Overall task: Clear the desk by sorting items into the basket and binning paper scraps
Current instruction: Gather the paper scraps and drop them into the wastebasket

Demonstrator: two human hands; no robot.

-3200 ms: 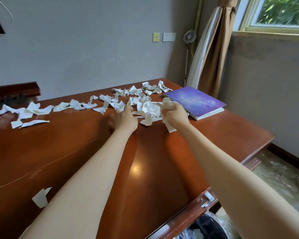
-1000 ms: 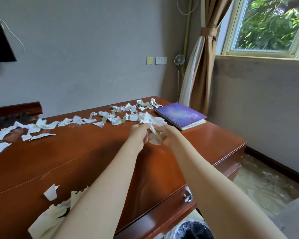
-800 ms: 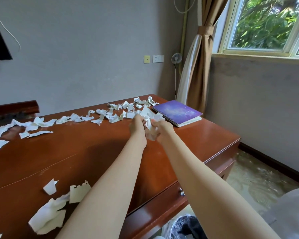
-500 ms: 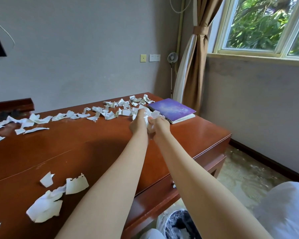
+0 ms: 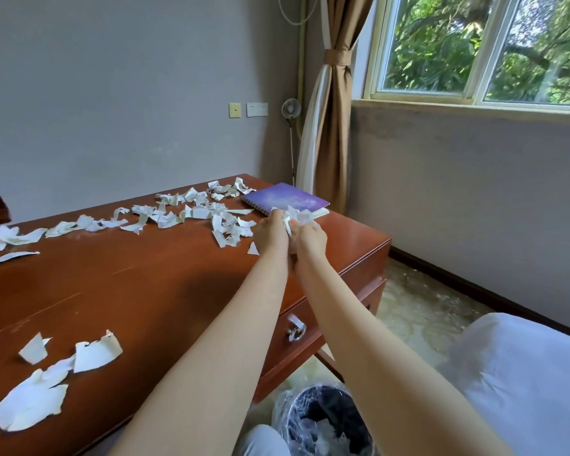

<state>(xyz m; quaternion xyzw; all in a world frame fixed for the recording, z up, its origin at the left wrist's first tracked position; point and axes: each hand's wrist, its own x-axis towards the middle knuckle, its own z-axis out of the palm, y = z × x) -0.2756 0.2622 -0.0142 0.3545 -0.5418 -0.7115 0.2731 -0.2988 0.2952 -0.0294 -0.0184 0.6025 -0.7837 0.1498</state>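
My left hand point(image 5: 270, 232) and my right hand point(image 5: 311, 238) press together above the desk's right end, gripping a crumpled bunch of white paper scraps point(image 5: 297, 216) between them. More torn scraps point(image 5: 191, 210) lie in a long band across the far side of the brown wooden desk point(image 5: 139, 284), and several larger scraps point(image 5: 51, 373) lie near the front left. A black bin point(image 5: 323, 419) lined with clear plastic stands on the floor below the desk's front edge, with scraps inside. No basket is in view.
A purple spiral notebook point(image 5: 285, 198) lies at the desk's far right corner, just behind my hands. A desk drawer with a metal ring handle point(image 5: 296, 329) faces me. A brown curtain point(image 5: 334, 103), a small standing fan point(image 5: 291, 110) and a window are beyond.
Both hands have gathered scraps from the pile by the notebook, bunched them together and lifted them off the desk. The view has swung right and down, bringing the bin into sight.
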